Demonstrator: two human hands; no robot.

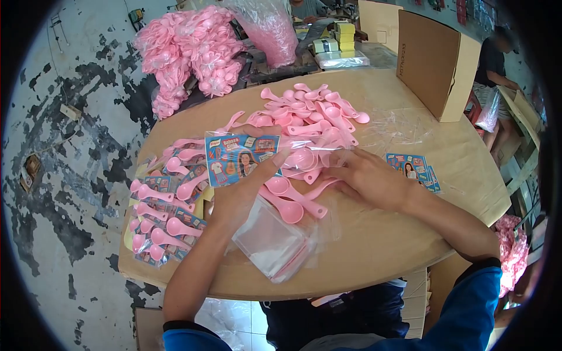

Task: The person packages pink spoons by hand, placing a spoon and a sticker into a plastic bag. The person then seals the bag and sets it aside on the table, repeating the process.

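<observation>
My left hand (246, 186) is closed on a blue printed card (239, 158) and the edge of a clear plastic bag, left of the table's middle. Pink spoons (301, 159) show through the clear plastic between my hands. The bag's right side is at the fingers of my right hand (372, 178), which are bent together around it. Loose pink spoons (287, 207) lie just below. A stack of clear bags (275, 240) rests nearer to me. The main heap of pink spoons (313, 105) is beyond my hands.
Packed spoons with cards (164, 219) cover the table's left side. More cards (410, 168) lie at right. A cardboard box (427, 64) stands at the back right, near clear film (395, 128). Large bundles of pink items (193, 52) are behind. A person (494, 73) sits far right.
</observation>
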